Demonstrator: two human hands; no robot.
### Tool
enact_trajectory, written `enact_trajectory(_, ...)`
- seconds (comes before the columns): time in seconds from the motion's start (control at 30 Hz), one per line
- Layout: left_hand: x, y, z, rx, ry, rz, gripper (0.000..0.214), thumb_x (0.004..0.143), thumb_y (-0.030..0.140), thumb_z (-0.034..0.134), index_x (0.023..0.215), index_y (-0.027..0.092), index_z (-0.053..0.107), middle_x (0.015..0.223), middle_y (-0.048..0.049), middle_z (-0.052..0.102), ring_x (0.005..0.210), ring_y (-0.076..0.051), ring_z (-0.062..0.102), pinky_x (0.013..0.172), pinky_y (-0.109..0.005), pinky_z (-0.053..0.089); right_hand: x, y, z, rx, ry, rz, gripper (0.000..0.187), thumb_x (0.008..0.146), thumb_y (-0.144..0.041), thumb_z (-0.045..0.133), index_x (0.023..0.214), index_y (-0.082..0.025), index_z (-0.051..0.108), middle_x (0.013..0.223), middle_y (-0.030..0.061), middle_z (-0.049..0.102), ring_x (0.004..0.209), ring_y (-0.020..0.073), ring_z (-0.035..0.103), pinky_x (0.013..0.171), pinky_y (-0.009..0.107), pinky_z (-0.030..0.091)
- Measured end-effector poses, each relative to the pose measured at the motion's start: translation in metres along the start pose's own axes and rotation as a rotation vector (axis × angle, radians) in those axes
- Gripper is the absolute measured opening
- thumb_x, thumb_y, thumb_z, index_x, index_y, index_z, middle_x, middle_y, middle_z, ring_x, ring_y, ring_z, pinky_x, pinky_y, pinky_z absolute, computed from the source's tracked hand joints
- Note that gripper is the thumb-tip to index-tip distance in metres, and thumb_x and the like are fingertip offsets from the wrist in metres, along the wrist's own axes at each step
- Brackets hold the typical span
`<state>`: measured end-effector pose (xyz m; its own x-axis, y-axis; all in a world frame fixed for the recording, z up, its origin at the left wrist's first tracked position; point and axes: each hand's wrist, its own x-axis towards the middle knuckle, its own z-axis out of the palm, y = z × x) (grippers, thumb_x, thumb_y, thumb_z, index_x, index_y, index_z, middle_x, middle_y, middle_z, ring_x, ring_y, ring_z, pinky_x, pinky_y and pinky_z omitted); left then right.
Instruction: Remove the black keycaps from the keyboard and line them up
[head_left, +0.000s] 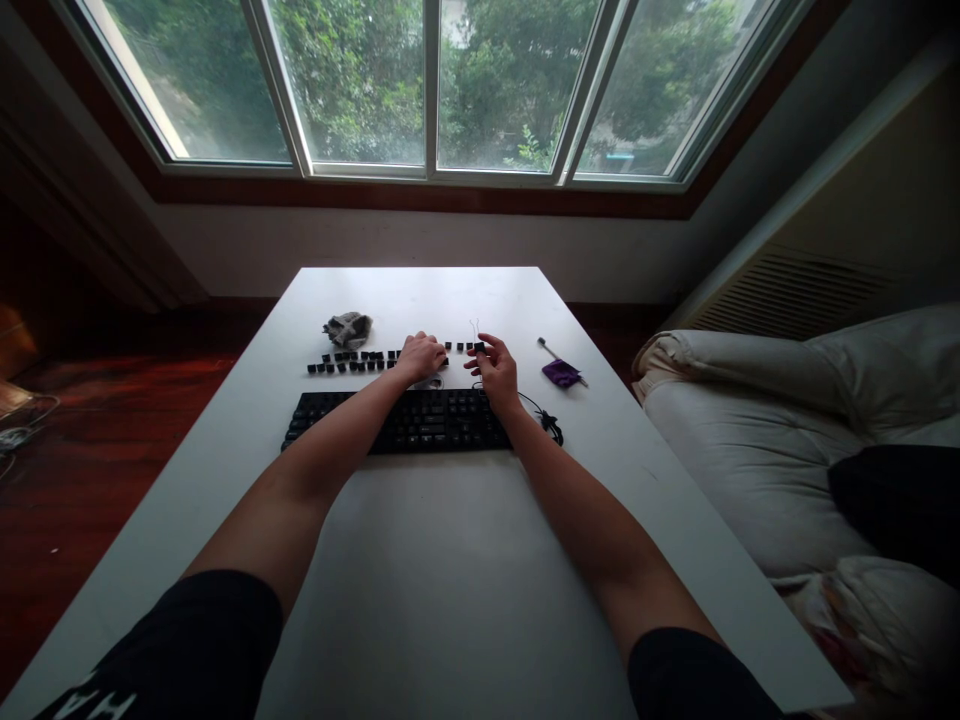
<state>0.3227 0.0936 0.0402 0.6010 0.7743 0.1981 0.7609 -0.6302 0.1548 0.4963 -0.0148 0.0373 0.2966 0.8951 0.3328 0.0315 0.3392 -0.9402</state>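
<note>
A black keyboard (439, 425) lies across the white table, partly covered by my left forearm. Behind it, small black keycaps (341, 367) stand in two rows. My left hand (421, 357) is over the right part of these rows, its fingers bent down and pressed together; a black keycap (445, 361) shows at the fingertips, and whether it is gripped is hidden. With thumb and fingers my right hand (496, 372) pinches a black keycap (480, 347) above the far right keys. Thin wire (474, 326) sticks up beside those fingers; its lower part is hard to make out.
A crumpled grey cloth (347, 329) lies at the back left of the table (450, 580). To the right are a small brush (547, 347) with a purple cloth (562, 374) and the coiled keyboard cable (551, 428). A pale sofa (742, 440) flanks the table's right edge.
</note>
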Motion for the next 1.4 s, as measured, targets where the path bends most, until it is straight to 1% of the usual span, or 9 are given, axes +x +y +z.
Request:
enact_trajectory(0.2,0.000,-0.004,0.001,-0.036,0.043,-0.007,0.031,0.099,0.037,0.048,0.103,0.027,0.077,0.110,-0.0092,0.072,0.111,-0.030,0.053,0.095,-0.048,0.039,0.001,-0.001,0.000,0.016,0.030,0.006,0.038,0.087,-0.037,0.062,0.122,-0.023,0.062,0.098,0.0049,0.073,0.085,0.0186,0.071,0.072,0.032,0.055)
enact_trajectory(0.33,-0.004,-0.007,-0.003,-0.075,0.040,0.034,0.024,0.094,0.033,0.055,0.102,0.027,0.077,0.109,-0.0078,0.072,0.110,-0.030,0.054,0.095,-0.048,0.039,0.001,-0.003,0.002,0.072,0.050,0.026,0.029,0.085,-0.035,0.064,0.110,-0.021,0.064,0.095,0.0046,0.074,0.086,0.0189,0.072,0.079,0.035,0.056)
enact_trajectory(0.53,-0.012,-0.004,-0.011,-0.106,-0.010,0.176,0.025,0.085,0.040,0.066,0.105,0.026,0.071,0.113,-0.0059,0.071,0.111,-0.030,0.054,0.095,-0.045,0.039,0.000,0.001,0.001,0.104,0.047,0.036,0.024,0.084,-0.034,0.066,0.104,-0.023,0.060,0.092,0.0032,0.074,0.081,0.0178,0.071,0.077,0.034,0.055)
enact_trajectory(0.7,-0.014,-0.001,-0.015,-0.078,-0.081,0.295,0.023,0.081,0.040,0.071,0.098,0.024,0.067,0.106,-0.0049,0.071,0.105,-0.028,0.056,0.090,-0.041,0.039,0.001,0.003,0.000,0.082,0.063,0.040,0.024,0.085,-0.036,0.065,0.104,-0.023,0.060,0.091,0.0027,0.074,0.080,0.0172,0.070,0.074,0.032,0.055)
enact_trajectory(0.87,-0.010,-0.003,-0.011,-0.046,-0.086,0.231,0.017,0.089,0.037,0.062,0.099,0.025,0.069,0.107,-0.0053,0.072,0.106,-0.028,0.055,0.092,-0.042,0.038,0.001,0.002,0.001,0.086,0.067,0.051,0.024,0.084,-0.035,0.065,0.105,-0.023,0.060,0.091,0.0025,0.074,0.079,0.0171,0.071,0.073,0.031,0.054)
enact_trajectory(1.07,-0.003,-0.005,-0.002,0.020,-0.009,0.099,0.029,0.097,0.038,0.050,0.096,0.024,0.076,0.111,-0.0092,0.071,0.109,-0.030,0.054,0.094,-0.046,0.039,0.001,0.002,0.000,0.095,0.076,0.056,0.024,0.084,-0.033,0.065,0.105,-0.023,0.060,0.091,0.0026,0.074,0.078,0.0170,0.070,0.070,0.030,0.053)
enact_trajectory(1.23,-0.002,-0.005,0.000,0.012,0.005,0.051,0.031,0.098,0.038,0.048,0.099,0.025,0.076,0.110,-0.0096,0.071,0.109,-0.029,0.054,0.095,-0.045,0.039,0.001,0.002,-0.001,0.081,0.073,0.060,0.025,0.084,-0.034,0.064,0.105,-0.023,0.060,0.091,0.0026,0.074,0.077,0.0167,0.070,0.069,0.030,0.053)
enact_trajectory(1.3,-0.003,-0.005,-0.001,-0.011,0.013,0.054,0.030,0.098,0.037,0.048,0.101,0.026,0.076,0.110,-0.0089,0.072,0.110,-0.029,0.054,0.095,-0.046,0.039,0.001,0.002,-0.001,0.073,0.068,0.062,0.025,0.084,-0.035,0.064,0.105,-0.023,0.060,0.092,0.0029,0.074,0.077,0.0167,0.070,0.069,0.030,0.053)
enact_trajectory(1.4,-0.007,-0.006,-0.005,-0.054,0.007,0.090,0.025,0.093,0.037,0.055,0.105,0.027,0.074,0.110,-0.0070,0.072,0.110,-0.029,0.055,0.097,-0.046,0.039,0.001,0.002,-0.001,0.059,0.069,0.076,0.026,0.084,-0.037,0.064,0.106,-0.023,0.058,0.094,0.0034,0.074,0.078,0.0168,0.070,0.069,0.030,0.053)
